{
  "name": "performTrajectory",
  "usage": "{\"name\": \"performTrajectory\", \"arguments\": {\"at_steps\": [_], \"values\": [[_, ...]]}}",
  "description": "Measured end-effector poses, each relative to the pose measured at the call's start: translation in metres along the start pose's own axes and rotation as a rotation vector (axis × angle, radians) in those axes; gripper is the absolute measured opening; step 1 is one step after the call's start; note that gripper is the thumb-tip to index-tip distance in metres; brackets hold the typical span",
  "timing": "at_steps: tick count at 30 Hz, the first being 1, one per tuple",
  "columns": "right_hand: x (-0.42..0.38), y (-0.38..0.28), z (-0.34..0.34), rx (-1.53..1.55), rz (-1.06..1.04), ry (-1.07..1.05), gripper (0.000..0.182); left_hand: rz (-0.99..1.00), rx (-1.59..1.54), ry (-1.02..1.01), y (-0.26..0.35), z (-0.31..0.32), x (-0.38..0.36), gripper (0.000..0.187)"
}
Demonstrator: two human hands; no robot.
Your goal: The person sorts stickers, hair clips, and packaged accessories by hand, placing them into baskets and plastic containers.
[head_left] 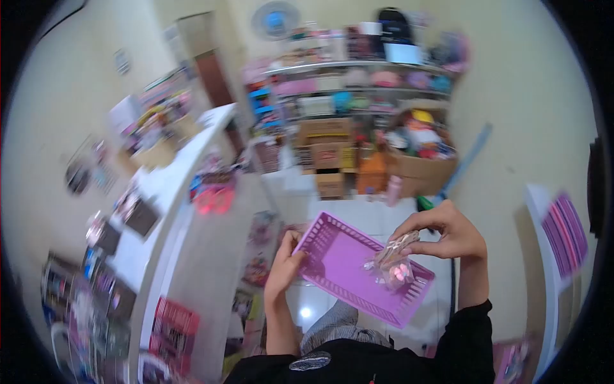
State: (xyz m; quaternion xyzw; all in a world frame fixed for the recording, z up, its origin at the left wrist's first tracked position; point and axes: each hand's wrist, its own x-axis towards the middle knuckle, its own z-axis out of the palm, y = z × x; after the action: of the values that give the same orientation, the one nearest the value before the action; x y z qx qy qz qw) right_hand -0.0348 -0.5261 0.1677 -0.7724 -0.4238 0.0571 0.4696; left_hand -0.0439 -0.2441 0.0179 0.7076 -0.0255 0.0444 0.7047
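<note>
A shallow purple plastic basket [342, 256] with slotted sides is held in front of my body, tilted in view. My left hand [285, 264] is closed on its left end, thumb over the rim. Over the basket's right half, my right hand [449, 232] pinches a small clear packet [391, 261] between thumb and fingers. Beige stick-like pieces show at the packet's top, and a pink piece shows lower down. The packet overlaps the basket floor in this view.
A white counter [176, 185] with boxes and small goods runs along the left. Ahead are stocked shelves [358, 64], stacked cartons [327, 153] and a full cardboard box [419, 169]. A white ledge [543, 256] with a striped purple item [565, 233] is at right.
</note>
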Motion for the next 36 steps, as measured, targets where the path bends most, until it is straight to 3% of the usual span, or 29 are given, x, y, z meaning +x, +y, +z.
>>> {"name": "performTrajectory", "arguments": {"at_steps": [3, 9, 13, 14, 16, 18, 22, 29, 30, 33, 36], "values": [[0.074, 0.006, 0.016, -0.013, -0.228, -0.249, 0.024, 0.014, 0.111, 0.249, 0.058, -0.037, -0.03, 0.018], [0.21, -0.027, 0.055, 0.057, -0.568, -0.396, 0.024, 0.141, 0.362, 0.661, 0.127, -0.143, -0.037, 0.019], [0.295, -0.021, 0.073, 0.066, -0.766, -0.359, 0.027, 0.219, 0.8, 0.647, 0.154, -0.222, 0.019, 0.024], [0.315, -0.017, 0.078, 0.118, -0.767, -0.353, 0.027, 0.116, 0.866, 0.605, 0.17, -0.237, 0.04, 0.025], [0.348, -0.008, 0.087, 0.207, -0.712, -0.336, 0.029, -0.108, 0.88, 0.46, 0.189, -0.274, 0.085, 0.022], [0.382, -0.003, 0.094, 0.291, -0.695, -0.356, 0.029, -0.181, 0.908, 0.359, 0.19, -0.312, 0.121, 0.022], [0.451, 0.004, 0.113, 0.133, -0.709, -0.451, 0.028, -0.401, 0.804, 0.274, 0.191, -0.359, 0.158, 0.024], [0.555, 0.017, 0.187, 0.195, -0.686, -0.732, 0.028, -0.599, 0.649, 0.379, 0.153, -0.42, 0.176, 0.038], [0.568, 0.019, 0.199, 0.224, -0.69, -0.791, 0.028, -0.655, 0.675, 0.362, 0.162, -0.415, 0.177, 0.043], [0.604, 0.031, 0.228, 0.245, -0.726, -0.872, 0.029, -0.558, 0.946, 0.232, 0.145, -0.441, 0.194, 0.05], [0.626, 0.041, 0.243, -0.095, -0.892, -0.832, 0.032, -0.694, 1.008, 0.178, 0.145, -0.442, 0.196, 0.059]]}}
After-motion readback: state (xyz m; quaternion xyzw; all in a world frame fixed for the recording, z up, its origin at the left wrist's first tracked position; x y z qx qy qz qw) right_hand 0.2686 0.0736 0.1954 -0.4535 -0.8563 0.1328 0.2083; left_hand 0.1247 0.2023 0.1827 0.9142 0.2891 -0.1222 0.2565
